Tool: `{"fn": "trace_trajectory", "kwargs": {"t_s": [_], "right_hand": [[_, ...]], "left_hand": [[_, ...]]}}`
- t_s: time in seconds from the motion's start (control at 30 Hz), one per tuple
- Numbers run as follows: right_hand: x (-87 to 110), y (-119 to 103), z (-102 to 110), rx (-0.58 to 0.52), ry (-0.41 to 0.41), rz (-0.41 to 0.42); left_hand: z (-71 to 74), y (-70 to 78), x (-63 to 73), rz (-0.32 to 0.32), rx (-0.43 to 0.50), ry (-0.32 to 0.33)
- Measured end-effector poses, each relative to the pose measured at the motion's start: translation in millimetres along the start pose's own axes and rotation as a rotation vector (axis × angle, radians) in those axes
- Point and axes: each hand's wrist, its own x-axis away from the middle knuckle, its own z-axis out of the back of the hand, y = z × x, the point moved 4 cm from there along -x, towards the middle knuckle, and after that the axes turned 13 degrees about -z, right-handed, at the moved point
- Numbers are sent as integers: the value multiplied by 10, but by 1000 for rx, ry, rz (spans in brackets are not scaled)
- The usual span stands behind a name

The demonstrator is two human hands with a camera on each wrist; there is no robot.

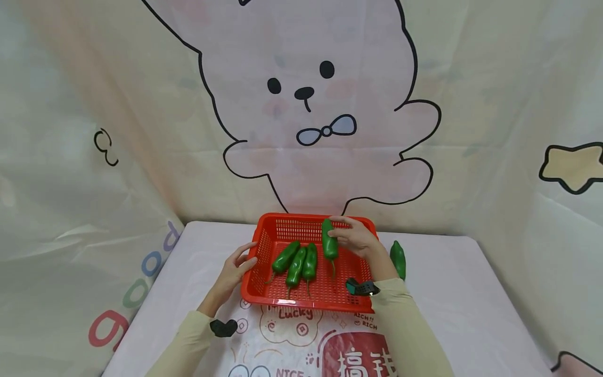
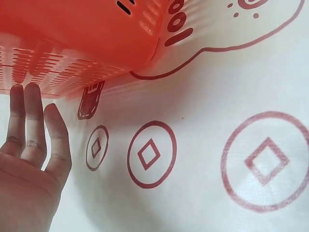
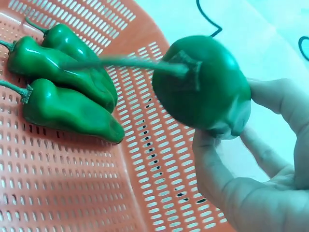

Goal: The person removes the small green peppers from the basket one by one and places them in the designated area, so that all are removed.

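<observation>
My right hand (image 1: 354, 238) pinches a green pepper (image 1: 330, 242) by its side, over the right half of a red perforated basket (image 1: 320, 305). In the right wrist view this pepper (image 3: 205, 87) has its stem toward the camera, thumb and fingers around its far part. Inside the basket, three more green peppers (image 1: 294, 267) lie side by side, left of the held one. At the basket's left wall is my left hand (image 1: 231, 269), its fingers extended. The left wrist view shows the fingertips (image 2: 33, 89) right at the slotted wall.
Another green pepper (image 1: 398, 259) lies on the table to the right of the basket, partly behind my right forearm. A printed mat (image 1: 292, 340) with red drawings and lettering covers the table's front middle. Behind the table hangs a cloth (image 1: 306, 173) with a cartoon bear.
</observation>
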Motion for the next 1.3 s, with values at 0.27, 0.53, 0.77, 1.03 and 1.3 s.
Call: {"fn": "trace_trajectory", "kwargs": {"t_s": [0.27,0.53,0.77,1.03,1.3], "right_hand": [[132,-61,30,-3,-26,2],[248,-145,31,22,-62,26],[320,-146,75,34,-61,49],[383,-133,158,29,-61,85],[485,-113,243,60,-24,151]], "left_hand": [[7,-34,-11,-2,13,-12],[15,-18,-15,0,27,-14],[8,-56,-9,18,24,-11],[1,-36,-5,7,24,-10],[0,-48,-3,7,23,0]]}}
